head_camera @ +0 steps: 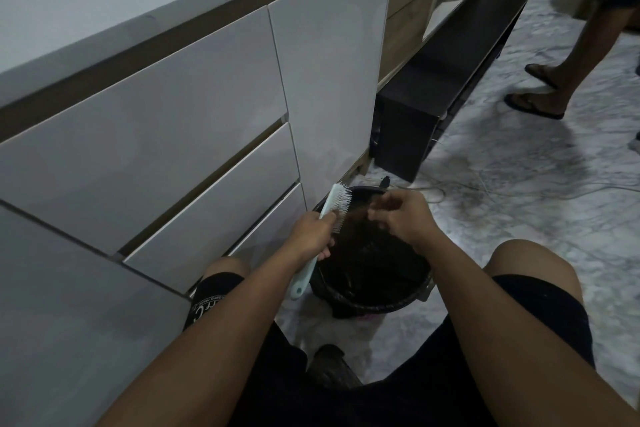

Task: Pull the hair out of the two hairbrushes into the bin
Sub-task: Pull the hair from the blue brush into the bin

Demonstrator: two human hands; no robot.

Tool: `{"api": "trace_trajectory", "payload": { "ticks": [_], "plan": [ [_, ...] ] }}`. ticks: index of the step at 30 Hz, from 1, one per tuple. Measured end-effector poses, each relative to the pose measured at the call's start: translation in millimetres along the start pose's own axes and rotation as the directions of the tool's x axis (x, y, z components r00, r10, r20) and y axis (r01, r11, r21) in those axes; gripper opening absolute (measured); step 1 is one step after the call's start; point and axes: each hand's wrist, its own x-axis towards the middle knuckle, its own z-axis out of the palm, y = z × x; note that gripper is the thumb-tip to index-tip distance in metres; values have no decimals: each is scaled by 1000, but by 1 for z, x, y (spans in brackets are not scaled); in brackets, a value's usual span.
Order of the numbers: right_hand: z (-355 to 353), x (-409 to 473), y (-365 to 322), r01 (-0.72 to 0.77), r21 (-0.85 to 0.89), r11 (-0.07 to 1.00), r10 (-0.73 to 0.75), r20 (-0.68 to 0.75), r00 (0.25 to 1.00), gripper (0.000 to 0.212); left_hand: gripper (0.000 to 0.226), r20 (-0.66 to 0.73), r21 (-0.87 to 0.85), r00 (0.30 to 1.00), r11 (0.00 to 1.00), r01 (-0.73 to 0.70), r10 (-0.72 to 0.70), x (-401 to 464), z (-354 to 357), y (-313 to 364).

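Note:
My left hand [311, 234] grips a pale mint hairbrush [334, 202] around its neck, bristles turned right, its handle end sticking out below my wrist. My right hand [403, 217] is just right of the bristles, its fingers pinched on a thin clump of dark hair [358, 218] that stretches from the brush. Both hands hover over a black bin [391, 302] with a dark liner, standing on the floor between my knees. A second hairbrush is not visible.
White drawer fronts [194, 135] rise close on the left. A low dark bench [446, 80] lies behind the bin, with cables [485, 184] on the marble floor. Another person's legs in sandals [540, 94] stand at the upper right.

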Motion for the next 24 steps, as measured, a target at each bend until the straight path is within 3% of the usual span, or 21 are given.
{"api": "trace_trajectory", "payload": {
  "ticks": [4,7,9,13,20,24],
  "plan": [
    [-9,2,1,-41,69,997,45,-55,997,13,39,-5,-62,1000,998,18,-18,0,-3,-6],
    [-5,-1,-3,-87,70,994,84,49,995,16,37,18,-111,999,993,32,-30,-3,0,-3],
    [0,-6,-7,-86,70,994,75,145,987,33,36,38,-107,999,994,34,-30,-5,2,1],
    [6,-15,-11,22,60,998,-35,229,973,41,39,62,-92,997,995,40,-34,-6,7,4],
    [9,-12,-6,146,-4,989,-143,157,977,16,25,151,-170,984,979,116,-90,-12,6,10],
    [4,2,4,111,-43,993,-114,-59,992,9,40,158,-173,979,972,157,-130,-6,4,5]
  ]
}}
